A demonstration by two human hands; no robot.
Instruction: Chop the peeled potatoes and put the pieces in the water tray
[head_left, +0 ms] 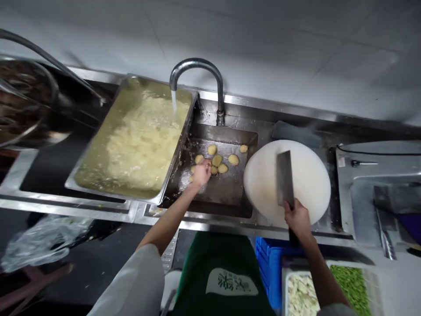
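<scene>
My left hand (201, 172) reaches down into the sink among several peeled potatoes (233, 159). Its fingers are curled in; whether a potato is inside them is hidden. Over the round white cutting board (309, 175), my right hand (297, 217) grips a cleaver (285, 177) by its dark handle, the broad blade pointing away from me. No food lies on the visible part of the board.
Left of the sink (223, 195), a large metal tray (108, 193) holds water and pale yellow pieces. A curved faucet (197, 63) runs into it. Below right are a blue crate (271, 272) and chopped greens (350, 285). A knife (384, 228) lies at the far right.
</scene>
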